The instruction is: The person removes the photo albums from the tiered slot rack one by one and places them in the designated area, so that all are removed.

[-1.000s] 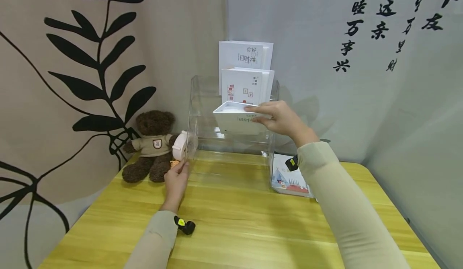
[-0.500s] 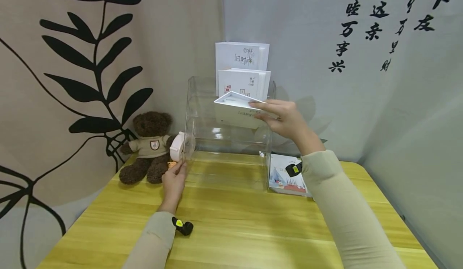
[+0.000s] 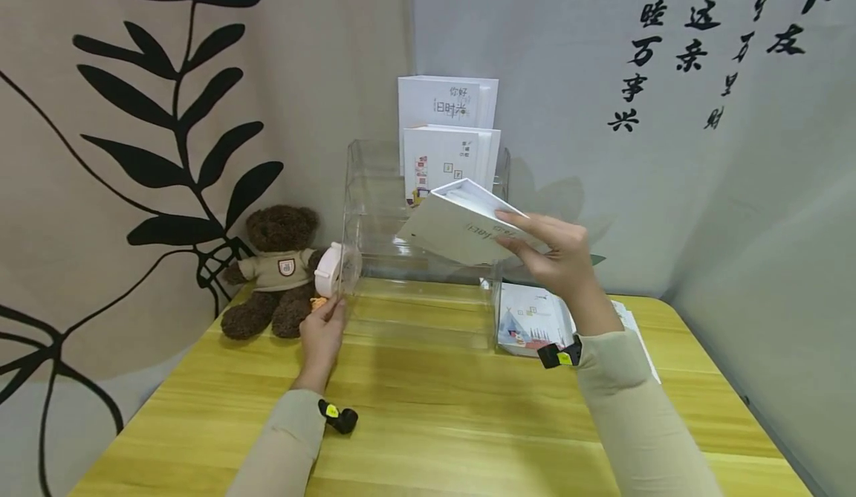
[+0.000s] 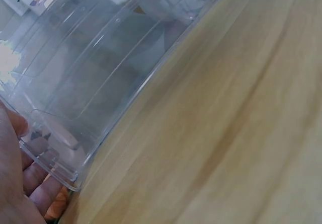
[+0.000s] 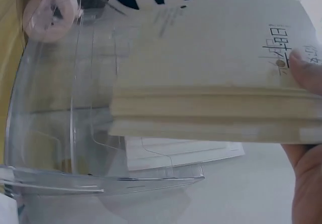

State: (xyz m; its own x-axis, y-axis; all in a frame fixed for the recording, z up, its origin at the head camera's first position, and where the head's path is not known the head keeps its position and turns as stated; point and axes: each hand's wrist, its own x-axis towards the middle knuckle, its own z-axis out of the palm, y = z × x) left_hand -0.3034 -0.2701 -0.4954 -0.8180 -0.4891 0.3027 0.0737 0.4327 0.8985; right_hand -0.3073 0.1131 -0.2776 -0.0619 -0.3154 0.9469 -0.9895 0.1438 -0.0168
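My right hand (image 3: 555, 255) grips a thick white book (image 3: 468, 226) at its right end, thumb on the cover and fingers on the far side. The book is tilted, its left end lower, in front of a clear plastic tiered rack (image 4: 105, 78). The right wrist view shows black characters on its cover and the long edge of its pages. Low on the rack's left side, my left hand (image 3: 323, 341) pinches the panel's front edge, with fingers visible through the plastic. Two white books stand upright in the upper tiers, a rear book (image 3: 435, 96) and a front book (image 3: 438, 151).
A brown teddy bear (image 3: 281, 270) sits left of the rack, beside a pale pink round object (image 3: 328, 270). Another white book (image 3: 531, 319) lies on the wooden table (image 3: 428, 423) to the right, with more white items partly hidden behind my right wrist.
My right hand has lifted the book slightly, then moved it right and lower while tilting it, uncovering more of the front standing book. My left hand stays on the rack's edge.
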